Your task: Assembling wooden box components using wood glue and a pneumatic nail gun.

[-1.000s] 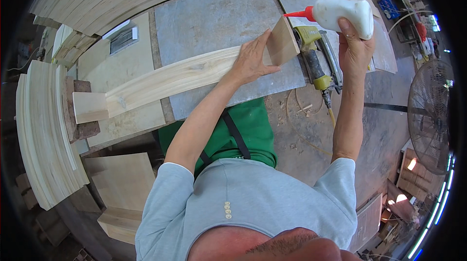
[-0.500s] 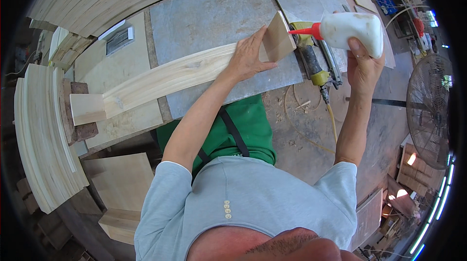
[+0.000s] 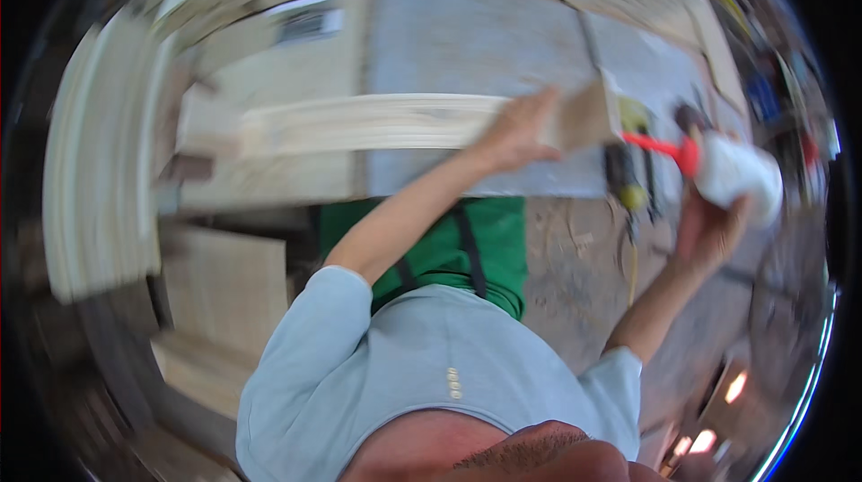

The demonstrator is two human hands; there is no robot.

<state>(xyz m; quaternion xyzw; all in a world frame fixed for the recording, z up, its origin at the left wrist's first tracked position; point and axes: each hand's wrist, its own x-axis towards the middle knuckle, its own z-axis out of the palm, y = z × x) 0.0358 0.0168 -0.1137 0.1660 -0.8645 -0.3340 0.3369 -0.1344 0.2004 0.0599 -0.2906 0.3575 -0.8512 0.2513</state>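
Observation:
My left hand (image 3: 519,133) lies across a long pale wooden board (image 3: 377,123), its fingers and thumb stretched apart, close to the upright end piece (image 3: 588,115) at the right. My right hand (image 3: 714,226) is closed around a white squeeze bottle (image 3: 736,175) with a red pointed nozzle (image 3: 657,148). The nozzle tip is at or very near the outer face of that end piece; blur hides whether they touch. A second end piece (image 3: 205,123) stands at the board's left end.
Beyond the end piece lies a yellow-and-black nail gun (image 3: 631,181) with a yellow hose. Stacked planks (image 3: 103,159) rise at the left, with more along the far side. A metal sheet (image 3: 449,42) covers part of the bench. Wooden panels (image 3: 224,289) stand below left.
The view has turned and blurred. The board now appears more level. The bottle has tipped, its nozzle pointing left and slightly up. My left hand stays on the board.

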